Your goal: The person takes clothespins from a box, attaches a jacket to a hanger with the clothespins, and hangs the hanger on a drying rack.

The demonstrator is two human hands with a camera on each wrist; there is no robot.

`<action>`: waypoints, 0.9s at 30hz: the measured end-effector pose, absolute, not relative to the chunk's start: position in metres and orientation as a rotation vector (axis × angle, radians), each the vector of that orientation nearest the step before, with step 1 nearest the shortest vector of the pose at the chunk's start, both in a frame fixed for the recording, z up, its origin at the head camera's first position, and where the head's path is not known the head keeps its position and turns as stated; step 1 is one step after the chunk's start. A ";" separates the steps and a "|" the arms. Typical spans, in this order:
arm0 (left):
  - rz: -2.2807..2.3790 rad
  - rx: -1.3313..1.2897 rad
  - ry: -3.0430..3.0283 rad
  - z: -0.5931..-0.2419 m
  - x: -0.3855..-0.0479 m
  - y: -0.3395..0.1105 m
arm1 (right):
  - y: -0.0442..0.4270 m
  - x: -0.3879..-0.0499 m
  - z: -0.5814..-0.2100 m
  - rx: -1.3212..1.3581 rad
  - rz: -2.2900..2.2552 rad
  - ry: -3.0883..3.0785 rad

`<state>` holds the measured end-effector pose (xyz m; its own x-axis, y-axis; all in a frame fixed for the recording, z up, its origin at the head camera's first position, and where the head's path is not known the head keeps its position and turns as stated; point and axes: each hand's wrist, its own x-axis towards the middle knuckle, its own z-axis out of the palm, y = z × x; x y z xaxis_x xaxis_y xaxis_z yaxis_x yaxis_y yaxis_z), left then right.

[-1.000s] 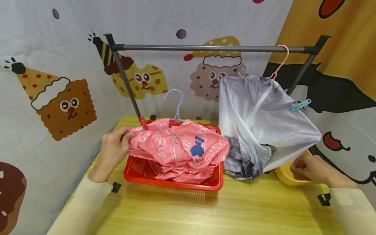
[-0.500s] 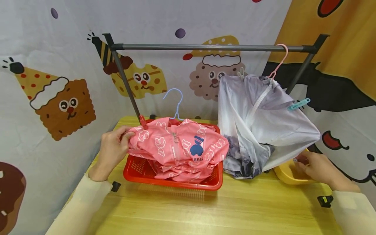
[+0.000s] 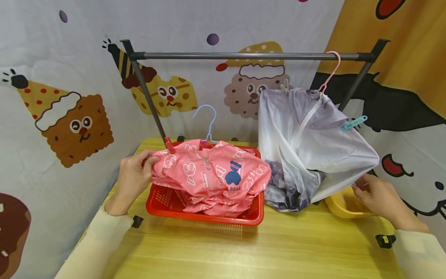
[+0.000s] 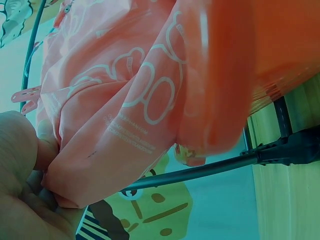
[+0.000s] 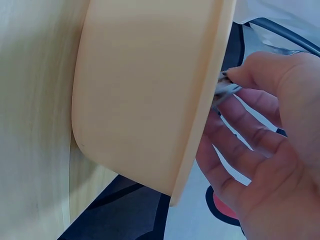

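A pink jacket point(image 3: 189, 170) with bear prints lies on a blue hanger point(image 3: 213, 124) over the red basket point(image 3: 223, 220). My left hand point(image 3: 133, 180) pinches the jacket's left edge between thumb and fingers, as the left wrist view shows up close. Near that edge a red clothespin point(image 3: 169, 145) grips the fabric. On the other side, my right hand point(image 3: 379, 199) is at the yellow basin point(image 3: 336, 207). In the right wrist view its thumb and fingers pinch a small greyish clothespin point(image 5: 227, 91), partly hidden by the basin's rim.
A grey-white garment point(image 3: 306, 143) hangs by a pink hanger point(image 3: 332, 73) from the dark rack bar point(image 3: 230, 56). A teal clothespin point(image 3: 354, 123) and a pale clothespin point(image 3: 285, 87) are on it. The wooden table point(image 3: 216, 252) extends in front of the basket.
My right hand has lifted slightly and shifted to the right, up out of the yellow basin toward its rim. The left hand keeps its hold on the jacket.
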<state>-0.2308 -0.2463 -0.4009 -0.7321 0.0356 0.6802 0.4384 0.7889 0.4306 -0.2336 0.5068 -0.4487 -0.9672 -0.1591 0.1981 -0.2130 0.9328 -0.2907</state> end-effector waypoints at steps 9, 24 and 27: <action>-0.778 -0.359 -2.294 -0.400 -0.230 -0.246 | 0.501 -0.220 -0.448 0.179 0.543 -2.861; -0.756 -0.367 -2.271 -0.400 -0.231 -0.245 | 0.487 -0.202 -0.443 0.011 0.627 -2.548; -0.762 -0.364 -2.279 -0.400 -0.229 -0.246 | 0.481 -0.200 -0.440 -0.004 0.644 -2.445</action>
